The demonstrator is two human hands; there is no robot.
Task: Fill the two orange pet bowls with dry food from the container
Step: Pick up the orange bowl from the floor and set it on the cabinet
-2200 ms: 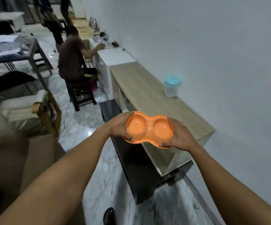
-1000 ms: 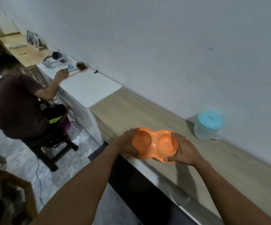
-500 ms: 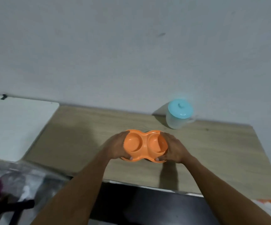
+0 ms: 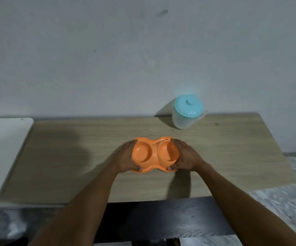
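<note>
Orange plastic double pet bowl (image 4: 142,154) is at the pale wooden desk (image 4: 69,157), our left hand (image 4: 123,161) and right hand (image 4: 188,158) each closing a grip round one end (both wells empty). We judge we are setting it down. Next, the translucent container with the blue lid (image 4: 186,114), behind it, needs opening.

The double bowl (image 4: 142,154) is coloured plain orange. Behind it, the container (image 4: 182,121) is frosted white and capped by a pale turquoise lid (image 4: 188,105). Beneath it, the tabletop (image 4: 72,157) is grained light brown.

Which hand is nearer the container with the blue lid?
Right. The right hand grips the orange bowl at the end nearer the container; the left hand grips its far end.
</note>
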